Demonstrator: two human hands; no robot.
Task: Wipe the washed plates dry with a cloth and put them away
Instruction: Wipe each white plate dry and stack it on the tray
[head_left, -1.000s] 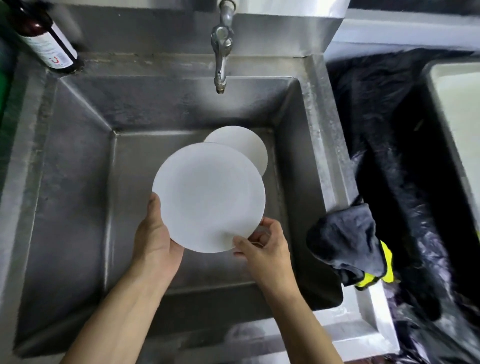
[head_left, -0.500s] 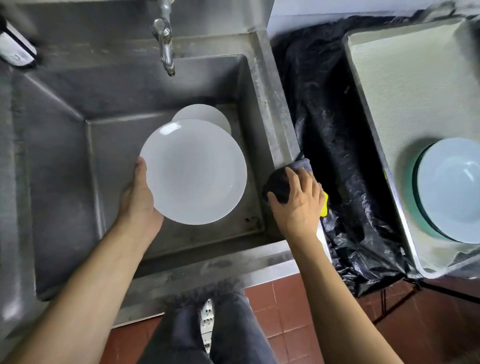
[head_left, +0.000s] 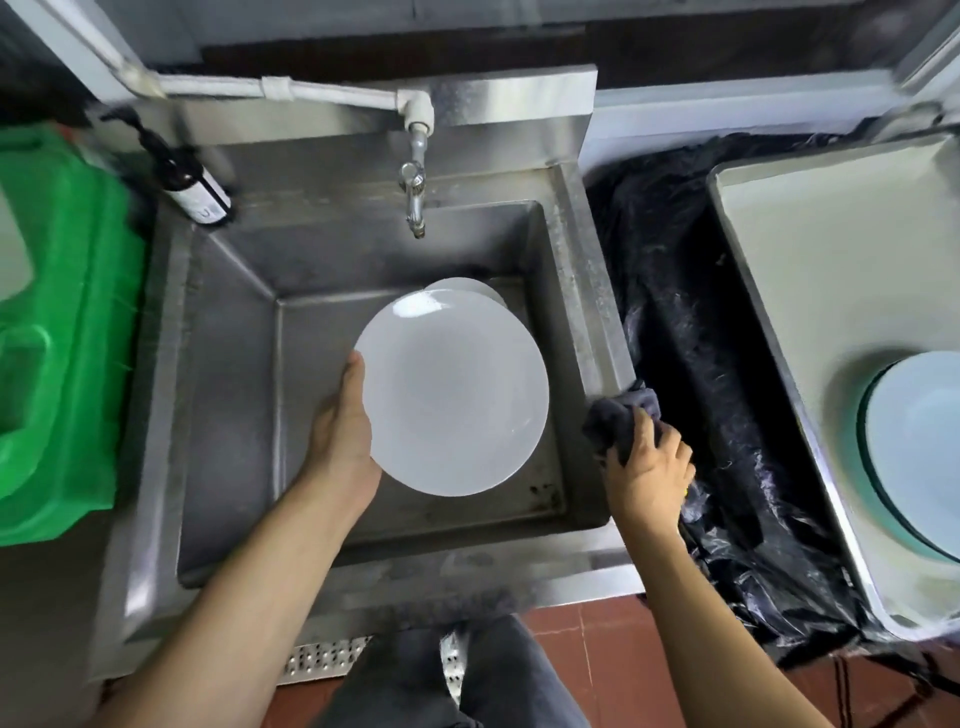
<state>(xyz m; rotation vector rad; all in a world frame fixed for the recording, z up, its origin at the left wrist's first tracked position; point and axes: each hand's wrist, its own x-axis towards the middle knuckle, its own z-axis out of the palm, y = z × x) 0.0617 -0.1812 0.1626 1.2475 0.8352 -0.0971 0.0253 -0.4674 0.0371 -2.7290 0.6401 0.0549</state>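
With our left hand (head_left: 345, 434) gripping the white plate (head_left: 451, 392) over the sink (head_left: 228, 374) and our right hand (head_left: 647, 467) clutching the grey cloth (head_left: 618, 415) on its rim, wiping likely comes next.

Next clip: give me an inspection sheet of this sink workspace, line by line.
Surface: steel sink, basin looks worn and stained.
Job's things: white plate held over the basin; second plate behind it, mostly hidden; dark cloth on the sink's right rim; pale dishes on the tray at right.
Clutter: dark bottle at the back left corner; green plastic bin at left.
Hands: left hand grips the plate's edge; right hand grips the cloth.
Cables: nothing seen.
Surroundings: tap, white pipe, black plastic sheet, red floor tiles.
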